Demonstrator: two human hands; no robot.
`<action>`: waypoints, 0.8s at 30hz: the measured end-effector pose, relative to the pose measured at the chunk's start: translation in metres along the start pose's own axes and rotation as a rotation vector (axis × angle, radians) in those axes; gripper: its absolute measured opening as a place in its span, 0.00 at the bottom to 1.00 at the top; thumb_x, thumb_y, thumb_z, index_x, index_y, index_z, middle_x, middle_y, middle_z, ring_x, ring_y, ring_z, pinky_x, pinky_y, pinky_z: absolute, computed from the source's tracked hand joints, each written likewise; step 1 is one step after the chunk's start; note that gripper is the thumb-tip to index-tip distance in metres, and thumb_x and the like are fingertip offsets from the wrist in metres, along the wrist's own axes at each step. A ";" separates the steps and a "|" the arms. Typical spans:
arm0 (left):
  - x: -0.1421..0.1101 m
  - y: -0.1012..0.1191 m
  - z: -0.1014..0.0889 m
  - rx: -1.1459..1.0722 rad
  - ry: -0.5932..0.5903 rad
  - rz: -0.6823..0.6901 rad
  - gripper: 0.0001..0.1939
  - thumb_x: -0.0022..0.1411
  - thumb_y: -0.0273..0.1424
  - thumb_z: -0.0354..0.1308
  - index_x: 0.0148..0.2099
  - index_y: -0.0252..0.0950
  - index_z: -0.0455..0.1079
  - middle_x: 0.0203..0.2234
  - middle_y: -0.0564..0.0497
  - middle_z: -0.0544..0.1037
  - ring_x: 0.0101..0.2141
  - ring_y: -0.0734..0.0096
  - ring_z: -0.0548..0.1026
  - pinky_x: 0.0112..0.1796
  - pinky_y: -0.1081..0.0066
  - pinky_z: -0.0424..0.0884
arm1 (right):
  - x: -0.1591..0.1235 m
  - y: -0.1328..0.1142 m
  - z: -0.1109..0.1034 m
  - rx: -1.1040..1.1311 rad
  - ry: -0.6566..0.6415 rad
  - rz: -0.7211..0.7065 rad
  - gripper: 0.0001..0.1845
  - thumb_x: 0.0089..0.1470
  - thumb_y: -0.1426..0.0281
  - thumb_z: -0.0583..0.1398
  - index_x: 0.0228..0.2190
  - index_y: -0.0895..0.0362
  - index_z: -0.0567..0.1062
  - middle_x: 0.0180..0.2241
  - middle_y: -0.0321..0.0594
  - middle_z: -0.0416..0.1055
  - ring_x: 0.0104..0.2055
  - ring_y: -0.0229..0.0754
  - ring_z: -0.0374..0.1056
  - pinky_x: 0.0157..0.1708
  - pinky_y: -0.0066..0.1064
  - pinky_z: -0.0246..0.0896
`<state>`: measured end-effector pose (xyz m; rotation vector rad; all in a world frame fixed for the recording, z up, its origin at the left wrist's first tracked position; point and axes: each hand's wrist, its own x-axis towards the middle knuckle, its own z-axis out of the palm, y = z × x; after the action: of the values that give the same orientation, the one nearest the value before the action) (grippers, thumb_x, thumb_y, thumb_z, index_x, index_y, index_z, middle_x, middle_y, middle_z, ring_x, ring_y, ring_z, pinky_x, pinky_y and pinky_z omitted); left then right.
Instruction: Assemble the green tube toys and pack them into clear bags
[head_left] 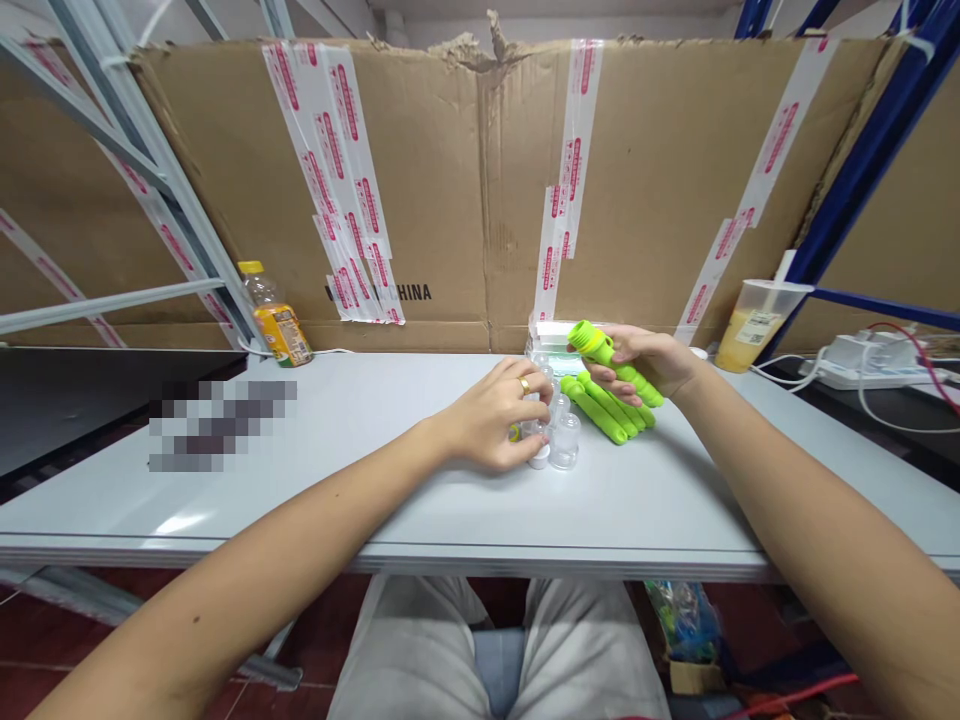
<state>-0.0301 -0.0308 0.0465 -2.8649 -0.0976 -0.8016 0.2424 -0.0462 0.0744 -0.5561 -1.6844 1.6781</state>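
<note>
My right hand (637, 362) is closed around a lime-green plastic tube (596, 343), tilted, its threaded open end pointing up and left. Below it, several similar green tubes (604, 415) lie side by side on the table. My left hand (502, 415), with a ring on one finger, reaches into a cluster of small clear plastic cups (565, 442). Its thumb and fingers curl around one clear cup (532, 429), mostly hidden by the hand. Something small and yellow-green shows beneath the palm.
A drink bottle with a yellow cap (281, 325) stands at the back left. At the back right are a plastic cup of yellow drink (757, 325) and a power strip with cables (862, 365). A tall cardboard sheet (450, 180) borders the white table (390, 385).
</note>
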 end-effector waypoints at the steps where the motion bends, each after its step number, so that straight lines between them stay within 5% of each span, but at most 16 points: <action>1: 0.000 0.000 0.000 0.001 0.002 0.000 0.06 0.59 0.33 0.58 0.35 0.37 0.73 0.40 0.45 0.75 0.42 0.60 0.68 0.47 0.57 0.63 | 0.000 0.000 0.000 -0.001 -0.001 0.000 0.21 0.49 0.75 0.56 0.47 0.62 0.66 0.25 0.36 0.65 0.19 0.35 0.60 0.11 0.26 0.60; 12: -0.001 -0.001 0.001 -0.011 0.024 -0.009 0.07 0.58 0.35 0.59 0.37 0.37 0.73 0.40 0.46 0.76 0.42 0.60 0.69 0.47 0.57 0.63 | 0.000 0.000 0.000 -0.004 0.002 -0.002 0.21 0.49 0.75 0.56 0.47 0.63 0.66 0.25 0.36 0.66 0.19 0.35 0.60 0.11 0.26 0.60; 21: 0.004 -0.007 -0.004 -0.019 0.481 -0.219 0.06 0.66 0.34 0.54 0.42 0.37 0.68 0.33 0.48 0.75 0.36 0.66 0.72 0.41 0.61 0.69 | 0.003 0.003 0.000 -0.038 -0.008 -0.021 0.17 0.54 0.73 0.59 0.47 0.63 0.68 0.29 0.37 0.68 0.18 0.32 0.61 0.10 0.23 0.59; 24: 0.005 -0.010 0.003 -0.101 0.526 -0.285 0.17 0.64 0.38 0.60 0.51 0.38 0.64 0.38 0.48 0.75 0.40 0.67 0.73 0.42 0.64 0.71 | 0.005 0.004 0.002 -0.085 -0.033 -0.026 0.18 0.58 0.70 0.60 0.48 0.64 0.67 0.31 0.40 0.71 0.15 0.29 0.60 0.08 0.20 0.51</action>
<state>-0.0257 -0.0202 0.0479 -2.6525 -0.4116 -1.6253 0.2367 -0.0438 0.0712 -0.5467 -1.7858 1.6117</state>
